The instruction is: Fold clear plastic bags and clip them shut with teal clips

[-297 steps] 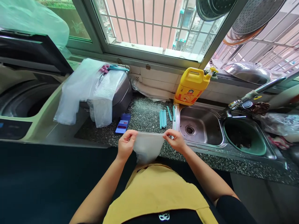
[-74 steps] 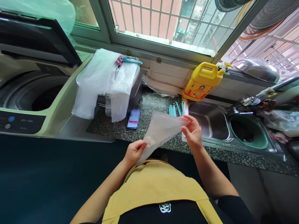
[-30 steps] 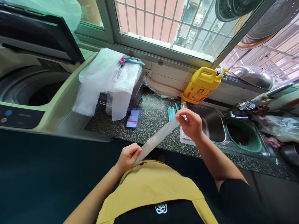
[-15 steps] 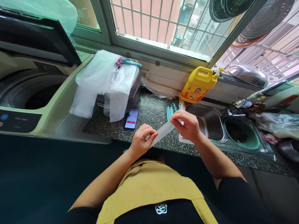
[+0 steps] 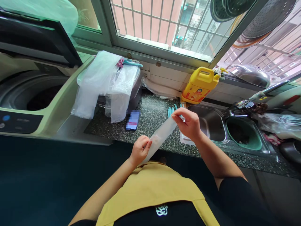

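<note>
A clear plastic bag (image 5: 160, 137), folded into a narrow strip, stretches slantwise between my two hands above the counter edge. My left hand (image 5: 140, 150) pinches its lower end close to my yellow apron. My right hand (image 5: 188, 122) pinches its upper end, just in front of the sink's left corner. Several teal sealing sticks (image 5: 171, 110) lie on the speckled counter (image 5: 150, 121) right behind my right hand.
A phone (image 5: 133, 120) lies on the counter. More plastic bags (image 5: 105, 83) drape over a grey appliance at the left. A yellow jug (image 5: 199, 85) stands by the sink (image 5: 211, 124), which holds a green basin (image 5: 244, 133). A washing machine (image 5: 28, 94) stands open at far left.
The bag has gone from spread flat to a narrow folded strip. In the last half second my hands drew apart again, the left one dropping toward my apron, pulling the strip longer.
</note>
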Demonstrator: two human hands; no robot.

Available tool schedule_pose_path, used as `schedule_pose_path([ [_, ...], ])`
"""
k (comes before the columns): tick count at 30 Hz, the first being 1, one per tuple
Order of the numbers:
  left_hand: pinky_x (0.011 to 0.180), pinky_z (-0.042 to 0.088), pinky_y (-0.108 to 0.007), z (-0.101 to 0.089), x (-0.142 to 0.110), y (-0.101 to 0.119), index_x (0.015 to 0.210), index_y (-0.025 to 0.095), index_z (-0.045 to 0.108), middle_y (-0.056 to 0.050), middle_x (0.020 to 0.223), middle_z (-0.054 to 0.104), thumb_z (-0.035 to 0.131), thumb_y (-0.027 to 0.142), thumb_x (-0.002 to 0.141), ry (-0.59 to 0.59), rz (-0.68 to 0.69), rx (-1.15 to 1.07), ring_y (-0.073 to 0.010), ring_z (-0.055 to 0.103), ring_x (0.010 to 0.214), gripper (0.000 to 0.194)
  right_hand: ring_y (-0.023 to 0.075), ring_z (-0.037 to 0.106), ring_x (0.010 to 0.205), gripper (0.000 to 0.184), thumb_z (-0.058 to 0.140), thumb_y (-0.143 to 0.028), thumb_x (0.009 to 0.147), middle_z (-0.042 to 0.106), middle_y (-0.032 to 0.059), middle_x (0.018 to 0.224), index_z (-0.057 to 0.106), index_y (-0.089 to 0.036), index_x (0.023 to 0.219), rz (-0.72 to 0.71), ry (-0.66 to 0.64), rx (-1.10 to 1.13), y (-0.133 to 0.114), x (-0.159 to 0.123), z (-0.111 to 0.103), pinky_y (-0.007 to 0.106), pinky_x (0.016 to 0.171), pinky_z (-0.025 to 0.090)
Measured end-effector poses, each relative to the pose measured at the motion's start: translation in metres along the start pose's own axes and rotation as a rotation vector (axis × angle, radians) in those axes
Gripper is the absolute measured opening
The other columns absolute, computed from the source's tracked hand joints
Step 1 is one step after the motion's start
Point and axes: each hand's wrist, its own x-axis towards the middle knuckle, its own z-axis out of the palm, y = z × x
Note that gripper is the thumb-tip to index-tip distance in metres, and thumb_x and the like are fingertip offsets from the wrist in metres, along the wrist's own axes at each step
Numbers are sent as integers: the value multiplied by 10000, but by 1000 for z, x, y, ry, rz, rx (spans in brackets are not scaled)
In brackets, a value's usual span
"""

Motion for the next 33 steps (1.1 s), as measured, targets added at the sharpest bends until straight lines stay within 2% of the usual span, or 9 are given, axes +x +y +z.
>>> schedule_pose_path([
  [6, 563, 387, -240, 1, -42, -32, 602, 194, 460, -7, 592, 486, 342, 310, 941, -28, -59, 140, -133, 462, 581, 377, 106, 533, 615, 148, 538, -185, 848, 593, -6, 662, 584, -186, 707, 37, -14, 8, 8, 4, 0, 263, 597, 449],
  [10, 521, 371, -244, -7, -60, -51, 557, 198, 452, -1, 528, 471, 306, 377, 942, -120, -72, 191, -135, 446, 518, 449, 102, 536, 605, 147, 543, -169, 846, 599, -8, 654, 585, -182, 705, -1, -44, 7, 10, 3, 3, 257, 589, 446],
  [13, 607, 437, -276, -18, -41, -45, 686, 189, 566, -44, 651, 592, 341, 476, 918, -138, -62, 124, -166, 544, 629, 432, 99, 541, 605, 149, 538, -164, 856, 608, -1, 662, 585, -177, 715, -46, -99, 26, 7, 2, 7, 242, 572, 442],
  [17, 803, 464, -349, -24, 29, 0, 1018, 173, 608, -104, 932, 657, 517, 561, 815, -41, 4, -92, -218, 592, 878, 447, 96, 539, 599, 157, 530, -167, 864, 606, 0, 644, 589, -172, 719, -87, -173, 31, -2, 1, 17, 230, 569, 439],
  [21, 739, 467, -311, -19, 82, 39, 774, 185, 647, -58, 786, 662, 632, 397, 796, -26, -30, -275, -182, 594, 771, 214, 103, 548, 612, 137, 538, -236, 874, 621, 14, 672, 605, -161, 782, -66, -194, 34, -8, -1, 20, 236, 590, 442],
  [25, 666, 459, -265, -19, 80, 40, 718, 174, 642, -34, 722, 636, 639, 310, 810, 26, -103, -450, -143, 578, 703, 163, 137, 580, 691, 266, 662, -375, 783, 655, 41, 771, 609, -155, 921, 29, -239, -31, 2, -8, 1, 281, 664, 459],
  [28, 677, 476, -268, -26, 65, 34, 725, 175, 652, -38, 724, 649, 653, 314, 801, 47, -147, -526, -147, 592, 719, 159, 158, 595, 753, 197, 703, -320, 747, 672, 42, 804, 627, -173, 853, 97, -357, -60, 16, -17, -18, 315, 723, 452],
  [30, 695, 496, -287, -30, 55, 33, 727, 174, 655, -51, 737, 668, 657, 343, 795, 59, -188, -568, -162, 613, 736, 182, 159, 602, 767, 113, 671, -277, 773, 674, 45, 797, 629, -173, 780, 158, -388, 43, 26, -27, -23, 319, 733, 457],
  [33, 731, 517, -311, -30, 41, 28, 749, 177, 646, -58, 765, 687, 653, 380, 793, 89, -278, -635, -171, 636, 745, 208, 149, 606, 747, 166, 642, -304, 797, 668, 58, 790, 616, -161, 718, 292, -316, 348, 34, -48, -15, 301, 701, 474],
])
